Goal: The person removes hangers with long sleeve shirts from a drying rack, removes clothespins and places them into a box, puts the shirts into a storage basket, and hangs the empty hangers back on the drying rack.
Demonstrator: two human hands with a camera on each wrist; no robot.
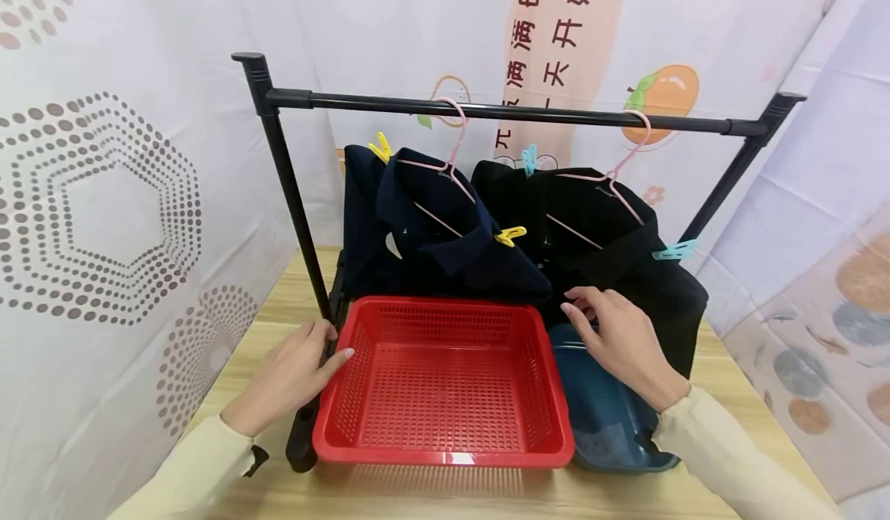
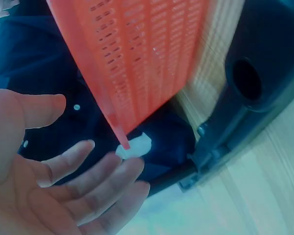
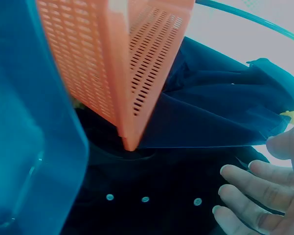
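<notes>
Left hand (image 1: 288,377) hanging loosely spread at left rim of basket (image 1: 445,400), contact unclear. Right hand (image 1: 622,342) hovering over basin (image 1: 591,404), fingers loosely parted. Basket sitting between side edges of desk (image 1: 480,497).

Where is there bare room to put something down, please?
The red basket is empty inside. On the wooden table, one strip is free in front of the basket, another between the black shirt and the right-hand curtain. Crowded: behind the basket, where the navy shirt hangs, and at its right, where the blue basin sits close.
</notes>
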